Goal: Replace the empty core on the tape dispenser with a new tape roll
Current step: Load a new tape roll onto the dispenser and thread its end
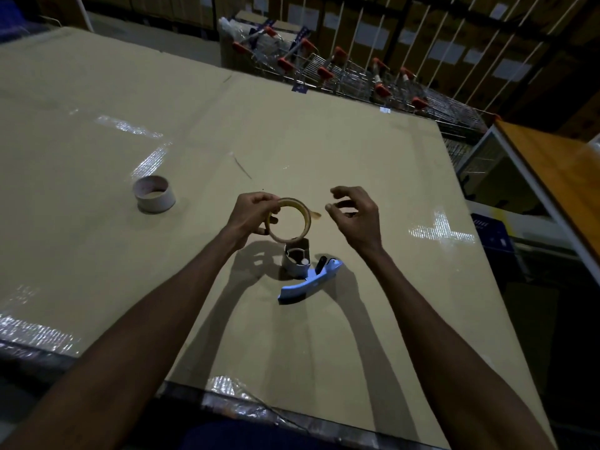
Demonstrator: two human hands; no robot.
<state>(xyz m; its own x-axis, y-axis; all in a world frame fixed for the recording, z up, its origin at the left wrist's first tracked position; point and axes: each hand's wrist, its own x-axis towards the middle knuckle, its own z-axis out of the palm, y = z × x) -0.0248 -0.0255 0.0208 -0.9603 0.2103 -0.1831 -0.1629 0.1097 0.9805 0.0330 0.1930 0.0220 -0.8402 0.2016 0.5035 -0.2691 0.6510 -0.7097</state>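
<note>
My left hand (251, 217) grips a thin brownish tape roll (305, 212) by its left rim and holds it above the table, with a short loose tab of tape sticking out to the right. To the right of that tab hovers my right hand (354, 216), fingers curled and apart, holding nothing. Just below the roll lies the blue-handled tape dispenser (306, 276) on its side, its grey hub bare and facing up. A pale empty core (154, 193) stands on the table to the left.
The work surface is a large sheet of cardboard (292, 141) taped at its edges. Shopping trolleys (373, 79) with red handles line the far side. An orange-topped table (558, 170) stands at the right.
</note>
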